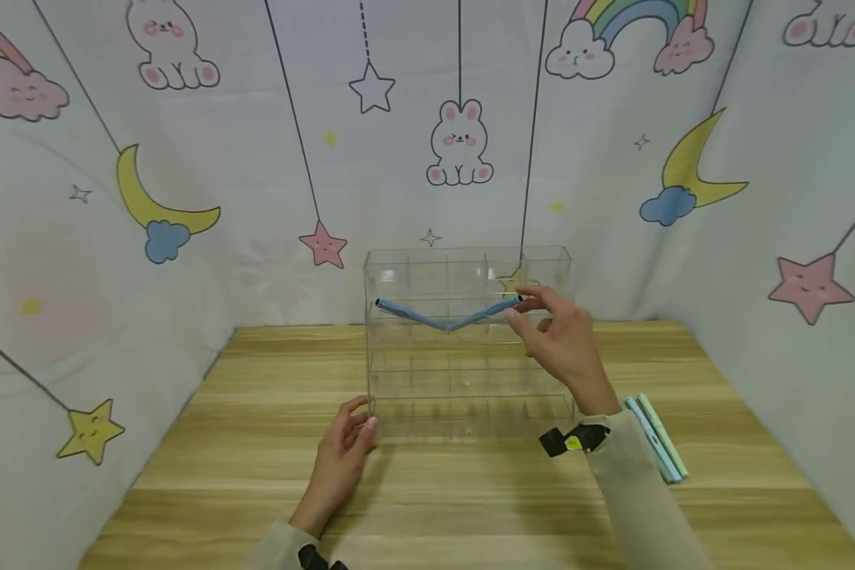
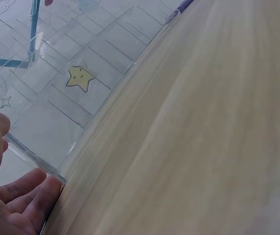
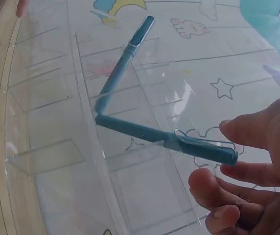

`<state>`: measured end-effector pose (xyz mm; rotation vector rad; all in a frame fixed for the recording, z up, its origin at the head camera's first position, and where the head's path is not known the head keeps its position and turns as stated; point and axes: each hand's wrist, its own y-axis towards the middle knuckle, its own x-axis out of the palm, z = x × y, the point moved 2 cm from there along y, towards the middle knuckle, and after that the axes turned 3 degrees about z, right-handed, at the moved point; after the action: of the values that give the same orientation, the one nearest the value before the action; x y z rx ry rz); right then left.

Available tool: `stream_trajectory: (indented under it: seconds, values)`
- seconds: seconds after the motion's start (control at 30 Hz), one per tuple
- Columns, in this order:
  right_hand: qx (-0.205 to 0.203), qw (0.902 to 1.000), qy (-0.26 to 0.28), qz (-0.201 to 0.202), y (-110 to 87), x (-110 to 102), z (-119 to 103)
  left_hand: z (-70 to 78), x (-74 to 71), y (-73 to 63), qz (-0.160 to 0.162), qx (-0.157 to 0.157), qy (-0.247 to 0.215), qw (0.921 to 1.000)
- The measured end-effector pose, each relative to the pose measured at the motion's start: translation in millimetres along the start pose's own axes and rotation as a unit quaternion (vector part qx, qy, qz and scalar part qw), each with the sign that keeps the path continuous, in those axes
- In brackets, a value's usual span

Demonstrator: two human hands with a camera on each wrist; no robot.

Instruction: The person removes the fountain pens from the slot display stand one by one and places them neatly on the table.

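Note:
A clear acrylic rack with many compartments stands upright on the table. Two blue capped pens form a V in its upper part: one pen slopes down from the left, the other pen from the right, their lower ends meeting mid-rack. My right hand is at the right pen's upper end. In the right wrist view its thumb stands apart from that pen, with the index finger close beneath the tip. My left hand holds the rack's lower left corner, thumb toward the front, fingers at the side edge.
Right of the rack, beside my right forearm, a light blue pen and a light green pen lie side by side on the wooden table. A white cloth wall with cartoon prints closes off the back and both sides.

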<state>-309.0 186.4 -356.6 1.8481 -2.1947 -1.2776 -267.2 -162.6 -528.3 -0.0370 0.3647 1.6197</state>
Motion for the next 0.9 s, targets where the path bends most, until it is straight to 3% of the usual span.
stream_trajectory:
  seconds: [0.27,0.67,0.9]
  values:
    - [-0.015,0.9998,0.011,0.001,9.1,7.4,-2.9,0.7,5.3,-0.4,-0.007,-0.002,0.001,1.0]
    - [-0.089,0.9885,-0.003,0.122,0.3,-10.0,-14.7,2.1,1.8,-1.5,-0.007,0.005,0.01,0.9999]
    - [-0.105,0.9824,-0.006,0.155,-5.0,-22.1,-27.3,2.0,-0.1,-1.6,-0.005,0.0,0.013,0.9999]
